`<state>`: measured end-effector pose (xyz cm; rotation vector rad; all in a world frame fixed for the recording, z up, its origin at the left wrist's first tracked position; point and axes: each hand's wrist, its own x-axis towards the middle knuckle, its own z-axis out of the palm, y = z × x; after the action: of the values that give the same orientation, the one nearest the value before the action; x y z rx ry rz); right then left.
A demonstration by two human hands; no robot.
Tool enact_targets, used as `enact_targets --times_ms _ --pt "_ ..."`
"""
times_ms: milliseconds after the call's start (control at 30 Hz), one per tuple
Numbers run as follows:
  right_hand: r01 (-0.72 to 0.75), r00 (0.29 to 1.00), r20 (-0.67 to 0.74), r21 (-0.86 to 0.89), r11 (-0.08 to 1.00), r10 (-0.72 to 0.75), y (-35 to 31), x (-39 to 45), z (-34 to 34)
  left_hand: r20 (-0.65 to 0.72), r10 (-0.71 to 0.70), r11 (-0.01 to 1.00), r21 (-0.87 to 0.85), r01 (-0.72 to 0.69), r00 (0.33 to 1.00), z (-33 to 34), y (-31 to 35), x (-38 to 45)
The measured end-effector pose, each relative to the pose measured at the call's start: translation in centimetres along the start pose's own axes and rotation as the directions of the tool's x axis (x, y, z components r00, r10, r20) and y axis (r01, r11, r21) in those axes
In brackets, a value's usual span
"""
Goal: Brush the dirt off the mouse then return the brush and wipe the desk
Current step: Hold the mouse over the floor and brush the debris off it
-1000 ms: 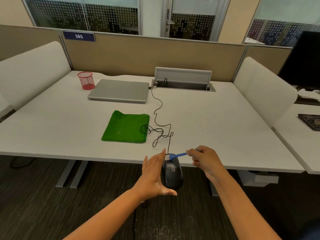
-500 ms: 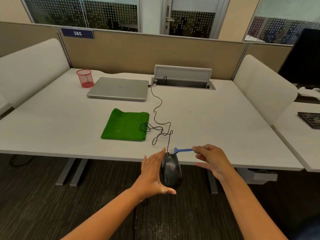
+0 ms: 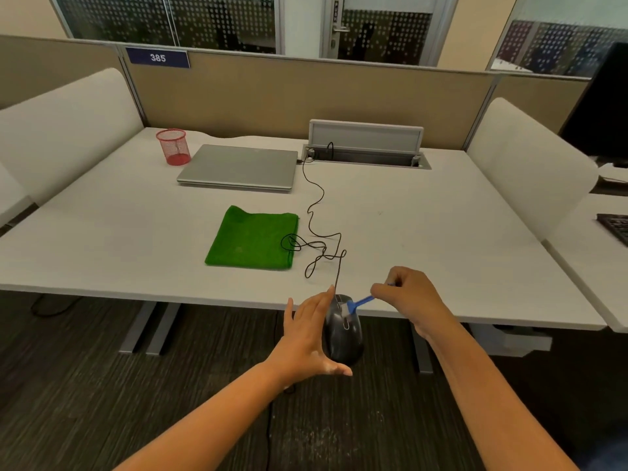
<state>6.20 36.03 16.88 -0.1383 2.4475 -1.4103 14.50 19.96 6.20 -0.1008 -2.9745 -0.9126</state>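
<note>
Red mesh cup (image 3: 173, 146) upright at the far left of the table (image 3: 102, 239); closed laptop (image 3: 239, 166) just beside it to the right, lying flat; green cloth (image 3: 253, 237) folded flat nearer the front edge, its right edge overlapped by a loop of the black cable (image 3: 314, 212); the cable runs from the open cable hatch (image 3: 367, 144) at the back of the table, winds forward in tangled loops, and drops to the mouse (image 3: 343, 333). Left hand (image 3: 307, 338), fingers straight and thumb spread beneath, holds the mouse from its left side, clear of the table and just in front of the table's front edge, nose pointing away; the grip is an open cradle, palm against the mouse's flank. Brush (image 3: 356, 304), blue with a pale head, lies with its head on the mouse's top near the wheel; its handle slants up and right into the right hand (image 3: 409, 294), whose grip is a narrow pinch of curled fingers round the handle. Black keyboard (image 3: 615, 227) on the neighbouring table at far right.
</note>
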Motion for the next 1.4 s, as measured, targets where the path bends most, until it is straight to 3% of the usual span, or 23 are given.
enact_targets --times_ms 167,367,600,833,1033,1233,1400 --pt "0.113 0.992 -0.034 -0.121 0.986 -0.118 -1.4 0.7 0.2 0.005 0.054 0.997 0.048 -0.054 0.999 0.4 0.1 -0.1" --pt "0.112 0.989 -0.084 -0.12 0.986 -0.123 -1.8 1.4 0.5 0.018 0.051 0.998 0.04 -0.051 0.999 0.3 0.4 -0.1" --pt "0.08 0.997 0.034 -0.202 0.976 -0.075 -2.1 1.0 0.3 -0.012 0.023 0.999 0.031 -0.022 1.0 0.3 0.2 -0.2" --pt "0.113 0.994 0.019 -0.148 0.982 -0.112 -2.6 1.1 0.5 -0.023 0.012 1.0 -0.005 -0.012 1.0 0.2 0.5 -0.2" --pt "0.088 0.992 0.104 -0.144 0.986 -0.073 -2.1 0.5 0.1 -0.029 0.007 1.0 -0.025 -0.007 1.0 0.2 0.2 -0.3" --pt "0.133 0.991 0.0 -0.091 0.987 -0.133 -2.1 0.4 0.3 -0.004 0.023 0.999 -0.04 -0.023 1.0 0.1 0.3 -0.4" --pt "0.1 0.995 0.023 -0.085 0.991 -0.099 -1.3 -0.2 0.2 -0.014 0.021 0.999 -0.033 -0.022 1.0 0.1 0.0 -0.2"
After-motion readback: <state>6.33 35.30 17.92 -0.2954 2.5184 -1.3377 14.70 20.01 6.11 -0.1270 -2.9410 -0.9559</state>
